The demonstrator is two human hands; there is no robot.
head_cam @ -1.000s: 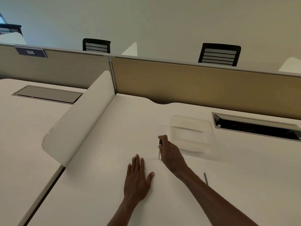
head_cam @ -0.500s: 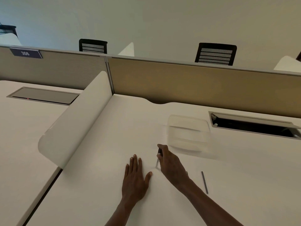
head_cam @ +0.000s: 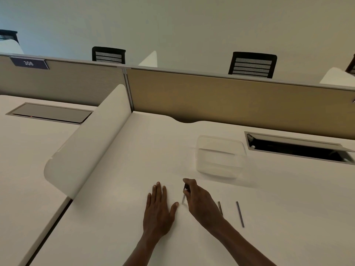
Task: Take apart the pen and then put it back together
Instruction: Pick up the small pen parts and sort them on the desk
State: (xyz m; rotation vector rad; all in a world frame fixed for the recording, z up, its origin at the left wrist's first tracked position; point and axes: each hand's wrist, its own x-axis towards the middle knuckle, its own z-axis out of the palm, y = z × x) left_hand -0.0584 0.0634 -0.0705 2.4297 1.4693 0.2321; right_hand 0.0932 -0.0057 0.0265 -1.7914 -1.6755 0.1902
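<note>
My right hand (head_cam: 199, 201) grips a pen barrel (head_cam: 184, 194), dark at the top and clear toward its lower end, held nearly upright just above the white desk (head_cam: 119, 217). My left hand (head_cam: 158, 210) lies flat on the desk, palm down, fingers together, a short gap left of the barrel. Two loose pen parts rest on the desk to the right: a thin grey rod (head_cam: 240, 214) and a shorter dark piece (head_cam: 220, 207), partly hidden behind my right wrist.
A clear plastic container (head_cam: 221, 156) sits beyond my right hand. A white curved divider (head_cam: 86, 143) borders the desk on the left. An open cable hatch (head_cam: 299, 148) lies at the back right, below the tan partition (head_cam: 221, 100).
My right hand has drawn the pen barrel nearer to me and away from the container. The shorter dark piece now shows beside my wrist. My left hand stays flat.
</note>
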